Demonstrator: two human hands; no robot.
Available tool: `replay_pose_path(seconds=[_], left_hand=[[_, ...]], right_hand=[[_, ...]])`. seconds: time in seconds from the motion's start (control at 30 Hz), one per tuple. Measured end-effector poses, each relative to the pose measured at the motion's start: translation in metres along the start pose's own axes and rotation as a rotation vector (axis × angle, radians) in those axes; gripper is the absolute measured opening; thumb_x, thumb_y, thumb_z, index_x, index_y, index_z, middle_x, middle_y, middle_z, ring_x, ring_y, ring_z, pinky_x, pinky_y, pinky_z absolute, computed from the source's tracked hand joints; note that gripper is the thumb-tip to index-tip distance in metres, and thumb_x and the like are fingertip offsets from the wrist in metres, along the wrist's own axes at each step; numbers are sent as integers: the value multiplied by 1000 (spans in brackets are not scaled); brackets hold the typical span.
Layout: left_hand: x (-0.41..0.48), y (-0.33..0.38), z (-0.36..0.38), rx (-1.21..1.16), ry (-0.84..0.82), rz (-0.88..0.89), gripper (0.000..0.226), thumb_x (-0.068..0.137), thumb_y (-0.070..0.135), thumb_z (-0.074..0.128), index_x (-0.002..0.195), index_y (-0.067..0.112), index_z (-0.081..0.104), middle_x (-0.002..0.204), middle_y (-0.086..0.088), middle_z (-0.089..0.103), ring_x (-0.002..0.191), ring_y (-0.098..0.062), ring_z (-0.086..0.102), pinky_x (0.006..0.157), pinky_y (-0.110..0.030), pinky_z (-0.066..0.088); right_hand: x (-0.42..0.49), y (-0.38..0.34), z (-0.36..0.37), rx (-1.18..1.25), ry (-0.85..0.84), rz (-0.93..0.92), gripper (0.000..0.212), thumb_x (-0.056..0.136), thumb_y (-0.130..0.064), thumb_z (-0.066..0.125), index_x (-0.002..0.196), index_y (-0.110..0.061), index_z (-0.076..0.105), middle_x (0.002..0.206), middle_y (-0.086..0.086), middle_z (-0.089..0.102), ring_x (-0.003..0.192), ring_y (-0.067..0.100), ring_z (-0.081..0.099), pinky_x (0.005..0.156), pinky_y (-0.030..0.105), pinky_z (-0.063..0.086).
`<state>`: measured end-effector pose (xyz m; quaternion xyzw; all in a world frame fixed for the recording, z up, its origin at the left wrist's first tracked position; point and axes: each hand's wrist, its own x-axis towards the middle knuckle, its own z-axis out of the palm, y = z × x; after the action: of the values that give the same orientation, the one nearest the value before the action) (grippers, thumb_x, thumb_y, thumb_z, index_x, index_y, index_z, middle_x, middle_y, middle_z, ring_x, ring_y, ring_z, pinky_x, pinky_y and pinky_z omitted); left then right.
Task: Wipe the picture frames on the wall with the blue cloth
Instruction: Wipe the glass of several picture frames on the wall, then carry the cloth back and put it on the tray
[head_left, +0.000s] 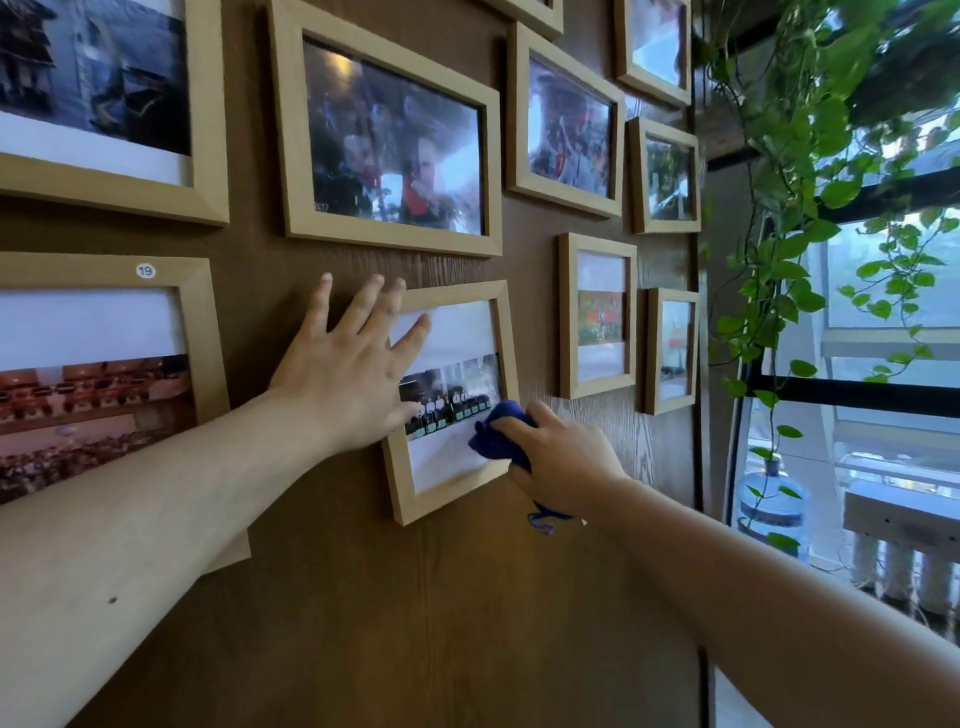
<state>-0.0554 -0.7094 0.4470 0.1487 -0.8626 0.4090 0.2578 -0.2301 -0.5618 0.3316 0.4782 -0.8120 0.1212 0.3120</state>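
Observation:
Several light wooden picture frames hang on a brown wood-panelled wall (363, 597). A small upright frame (447, 499) sits at the centre. My left hand (345, 364) lies flat against the wall and the frame's left side, fingers spread over the glass. My right hand (563, 457) grips a bunched blue cloth (496, 434) and presses it on the frame's lower right corner. A loose end of the cloth hangs below my wrist.
A wide frame (387, 130) hangs above the small one, a frame labelled 19 (104, 273) to its left, and smaller frames (597, 312) to its right. A trailing green plant (795, 208), a window and a water bottle (771, 506) fill the right side.

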Motion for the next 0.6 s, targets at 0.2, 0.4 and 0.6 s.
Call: replay_pose_path(seconds=[0.2, 0.4, 0.6], left_hand=[[6, 52, 2, -140, 134, 154, 79, 89, 65, 21, 152, 20, 10, 160, -19, 10, 148, -35, 5, 116, -58, 13], [40, 121, 18, -294, 186, 199, 80, 89, 63, 32, 152, 16, 14, 159, -16, 21, 146, -32, 17, 117, -55, 18], [79, 199, 34, -397, 145, 275, 83, 90, 64, 30, 152, 14, 8, 160, -14, 16, 147, -31, 10, 119, -53, 13]], right_hand=[[0, 46, -20, -162, 64, -105, 50, 89, -41, 48, 136, -31, 31, 117, 5, 47, 83, 22, 55, 58, 33, 45], [-14, 116, -29, -300, 40, -87, 55, 88, -40, 51, 138, -28, 31, 116, 9, 49, 85, 26, 58, 55, 36, 48], [-65, 182, -22, -335, -7, 2, 54, 81, -34, 58, 132, -24, 44, 108, 13, 54, 76, 33, 60, 47, 30, 36]])
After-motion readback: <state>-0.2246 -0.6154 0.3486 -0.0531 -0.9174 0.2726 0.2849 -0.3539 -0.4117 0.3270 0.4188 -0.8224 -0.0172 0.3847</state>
